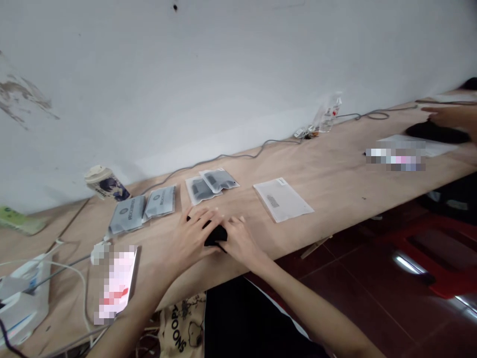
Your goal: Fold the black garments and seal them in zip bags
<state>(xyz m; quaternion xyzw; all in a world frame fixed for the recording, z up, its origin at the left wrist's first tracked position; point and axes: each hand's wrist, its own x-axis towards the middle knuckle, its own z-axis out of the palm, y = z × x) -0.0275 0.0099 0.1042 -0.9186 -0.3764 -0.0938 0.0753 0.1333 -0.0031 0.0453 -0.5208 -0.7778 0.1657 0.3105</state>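
A small folded black cloth item [215,235] lies on the table near its front edge, mostly covered by both of my hands. Over its left side is my left hand [196,233], with the fingers across the top and the thumb along the near edge. My right hand [238,238] grips the right side, its fingers bent around the cloth. Just beyond the hands are two filled frosted bags [219,180] with dark contents, one overlapping the other. Two more filled bags [128,214] with printed lettering sit to the left. Flat frosted bags [285,201] lie in a stack to the right.
A patterned paper cup [106,183] leans by the wall. On the left are a phone [121,278], white cables and a white power strip [26,293]. A grey cable [234,156] runs along the wall. At far right, another person's hand [450,117] touches black fabric [436,132].
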